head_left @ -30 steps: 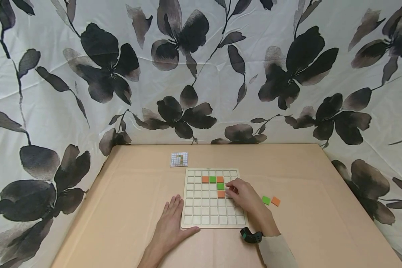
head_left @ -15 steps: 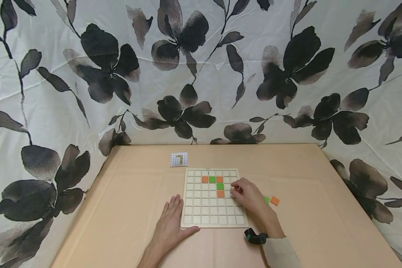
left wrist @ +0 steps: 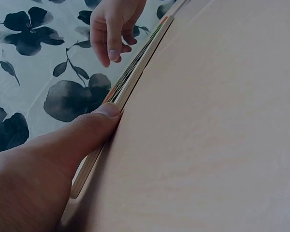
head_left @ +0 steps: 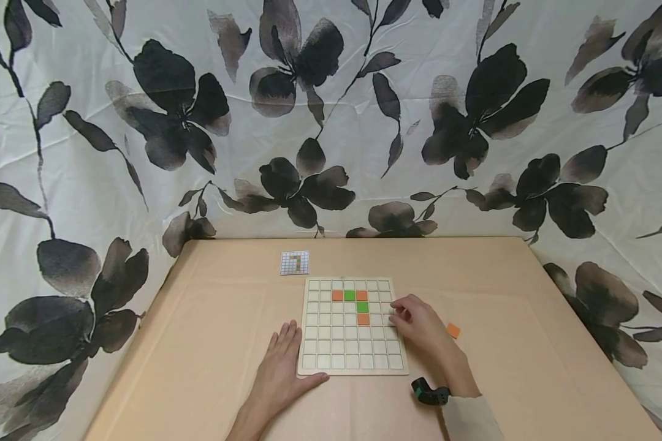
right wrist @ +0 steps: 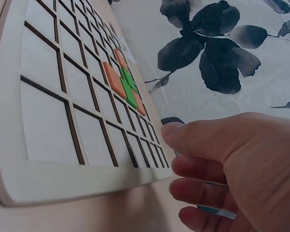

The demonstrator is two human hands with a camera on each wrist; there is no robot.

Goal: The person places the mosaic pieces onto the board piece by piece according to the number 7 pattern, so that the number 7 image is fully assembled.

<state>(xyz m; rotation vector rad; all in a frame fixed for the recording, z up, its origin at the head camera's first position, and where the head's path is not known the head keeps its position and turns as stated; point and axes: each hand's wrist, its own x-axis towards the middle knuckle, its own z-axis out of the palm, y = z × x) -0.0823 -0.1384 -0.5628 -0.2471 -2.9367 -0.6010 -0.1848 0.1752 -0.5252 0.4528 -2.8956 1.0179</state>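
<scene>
A wooden grid board (head_left: 327, 362) lies flat on the table, marked into square cells. Orange tiles (head_left: 363, 319) and green tiles (head_left: 362, 307) fill several cells, forming a row that turns down at its right end. My left hand (head_left: 280, 370) rests along the board's left side, fingers straight; its thumb (left wrist: 94, 126) touches the front edge in the left wrist view. Over the board's right edge hovers my right hand (head_left: 423, 327), its fingers (right wrist: 198, 191) loosely bent with no tile visible in them. A loose orange tile (head_left: 453, 331) lies just right of this hand.
Behind the board, a small card (head_left: 295, 263) shows a printed grid with a coloured pattern. A flowered cloth (head_left: 386, 153) hangs behind the tan table (head_left: 529, 367). A dark band with a device (head_left: 430, 392) sits on the right wrist.
My right hand has drawn back rightward from the tiles to the board's right edge. It now covers the spot where a loose green tile showed. The left hand has stayed put.
</scene>
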